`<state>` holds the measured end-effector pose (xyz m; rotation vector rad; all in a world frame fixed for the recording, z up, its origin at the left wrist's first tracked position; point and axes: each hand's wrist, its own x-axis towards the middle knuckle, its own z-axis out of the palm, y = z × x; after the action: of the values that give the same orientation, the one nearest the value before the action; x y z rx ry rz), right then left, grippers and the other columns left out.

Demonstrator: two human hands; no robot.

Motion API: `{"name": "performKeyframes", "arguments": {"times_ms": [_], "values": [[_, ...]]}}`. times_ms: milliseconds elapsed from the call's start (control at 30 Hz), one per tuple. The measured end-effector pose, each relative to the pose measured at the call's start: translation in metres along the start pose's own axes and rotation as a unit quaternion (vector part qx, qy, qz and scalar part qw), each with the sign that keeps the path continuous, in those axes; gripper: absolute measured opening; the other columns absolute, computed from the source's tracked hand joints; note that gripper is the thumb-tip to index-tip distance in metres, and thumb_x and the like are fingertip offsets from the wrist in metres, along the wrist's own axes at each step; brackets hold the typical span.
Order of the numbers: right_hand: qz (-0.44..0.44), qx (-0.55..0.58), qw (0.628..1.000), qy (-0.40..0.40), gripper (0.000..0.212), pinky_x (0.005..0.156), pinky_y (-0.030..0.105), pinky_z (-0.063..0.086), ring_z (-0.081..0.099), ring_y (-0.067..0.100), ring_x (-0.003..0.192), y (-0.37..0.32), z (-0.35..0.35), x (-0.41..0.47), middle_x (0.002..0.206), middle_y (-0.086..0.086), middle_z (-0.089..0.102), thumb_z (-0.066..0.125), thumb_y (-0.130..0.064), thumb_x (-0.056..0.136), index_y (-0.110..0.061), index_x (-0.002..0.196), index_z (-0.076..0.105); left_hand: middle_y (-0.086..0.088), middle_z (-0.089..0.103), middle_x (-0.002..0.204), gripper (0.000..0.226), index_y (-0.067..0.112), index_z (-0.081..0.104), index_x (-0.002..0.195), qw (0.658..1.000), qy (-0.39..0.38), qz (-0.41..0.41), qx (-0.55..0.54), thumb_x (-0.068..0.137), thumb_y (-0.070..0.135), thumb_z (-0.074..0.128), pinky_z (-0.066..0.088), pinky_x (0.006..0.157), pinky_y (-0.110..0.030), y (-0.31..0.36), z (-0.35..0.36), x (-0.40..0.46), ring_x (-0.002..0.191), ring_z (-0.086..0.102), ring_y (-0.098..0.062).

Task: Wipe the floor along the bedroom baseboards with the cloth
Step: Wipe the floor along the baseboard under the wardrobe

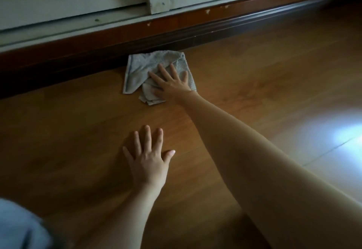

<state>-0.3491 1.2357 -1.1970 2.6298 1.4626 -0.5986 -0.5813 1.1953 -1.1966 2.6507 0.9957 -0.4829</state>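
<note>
Clearly mid-wipe, the right hand point(170, 84) presses spread, straight fingers on the cloth point(156, 74) at centre frame against the baseboard point(195, 31), the left hand point(147, 158) braced flat with fingers apart on the floor point(254, 68); next likely a slide along that edge.

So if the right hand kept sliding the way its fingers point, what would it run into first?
Probably the dark baseboard. The right hand lies flat on the grey cloth, fingers pointing up and slightly left toward the wall; the cloth's far edge already reaches the baseboard, so little free floor remains.
</note>
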Motion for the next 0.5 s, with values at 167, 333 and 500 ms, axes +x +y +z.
{"name": "performKeyframes", "arguments": {"times_ms": [167, 333, 500], "values": [[0.051, 0.05, 0.997, 0.007, 0.062, 0.115, 0.059, -0.005, -0.017, 0.025, 0.147, 0.104, -0.006, -0.006, 0.161, -0.011, -0.012, 0.025, -0.063, 0.096, -0.047, 0.15, -0.003, 0.005, -0.017, 0.161, 0.07, 0.044, -0.018, 0.143, 1.0, 0.01, -0.002, 0.001, 0.086, 0.072, 0.011, 0.0, 0.116, -0.062, -0.001, 0.006, 0.004, 0.148, -0.016, -0.029], [0.208, 0.081, 0.975, 0.014, 0.064, 0.116, 0.058, -0.001, -0.013, 0.027, 0.148, 0.218, -0.022, -0.017, 0.162, -0.01, -0.008, 0.03, -0.061, 0.096, -0.046, 0.15, 0.0, -0.002, 0.019, 0.16, 0.068, 0.038, 0.022, 0.149, 0.999, 0.033, 0.014, -0.01, 0.091, 0.073, 0.021, 0.02, 0.108, -0.07, -0.004, 0.015, 0.004, 0.146, 0.017, -0.036], [0.065, 0.045, 0.996, 0.034, 0.061, 0.114, 0.062, -0.008, -0.016, 0.028, 0.147, 0.14, -0.012, -0.002, 0.162, -0.006, -0.01, 0.025, -0.058, 0.098, -0.041, 0.152, -0.001, -0.004, 0.024, 0.159, 0.073, 0.036, 0.028, 0.148, 0.999, 0.026, 0.017, 0.012, 0.088, 0.073, 0.014, 0.023, 0.105, -0.071, -0.006, 0.015, 0.006, 0.144, 0.021, -0.037]]}}
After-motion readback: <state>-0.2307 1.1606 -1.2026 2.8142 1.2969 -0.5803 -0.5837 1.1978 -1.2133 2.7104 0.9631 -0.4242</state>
